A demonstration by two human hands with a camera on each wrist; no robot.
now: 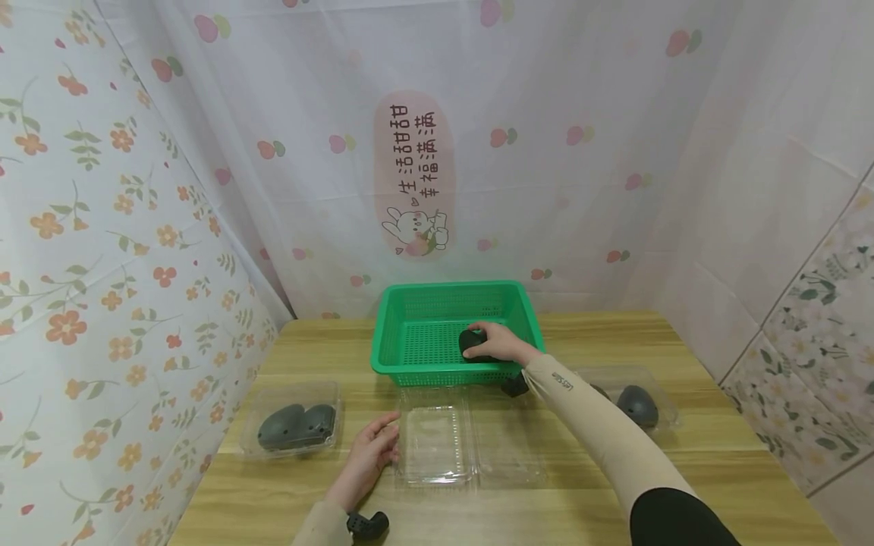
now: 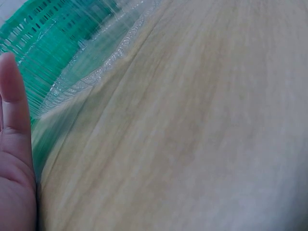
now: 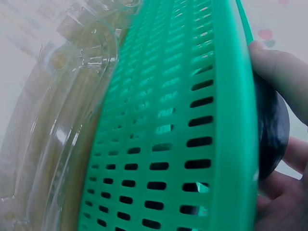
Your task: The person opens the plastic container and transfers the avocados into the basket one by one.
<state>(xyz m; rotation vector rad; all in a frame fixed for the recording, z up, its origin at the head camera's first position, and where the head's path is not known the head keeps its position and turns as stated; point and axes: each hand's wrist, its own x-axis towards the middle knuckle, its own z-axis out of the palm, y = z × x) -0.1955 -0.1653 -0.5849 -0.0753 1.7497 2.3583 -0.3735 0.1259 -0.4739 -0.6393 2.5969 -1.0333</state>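
Note:
In the head view my right hand (image 1: 504,343) reaches over the front rim of the green plastic basket (image 1: 444,369). It grips a dark, glossy oval fruit (image 1: 471,345) that looks like an avocado. The basket wall (image 3: 159,144) hides part of the fruit (image 3: 273,127) in the right wrist view. My left hand (image 1: 369,455) is beside the left edge of a hinged clear plastic box (image 1: 437,447), fingers loosely bent and holding nothing. The box lies spread in front of the basket, its lid half (image 1: 508,447) to the right. A thumb (image 2: 15,106) shows in the left wrist view.
Another clear box (image 1: 290,387) with dark oval fruits (image 1: 281,426) stands at the left of the wooden table (image 1: 546,516). A further box (image 1: 624,371) with a dark fruit (image 1: 638,406) is at the right, partly behind my right sleeve. A patterned curtain (image 1: 546,174) hangs behind.

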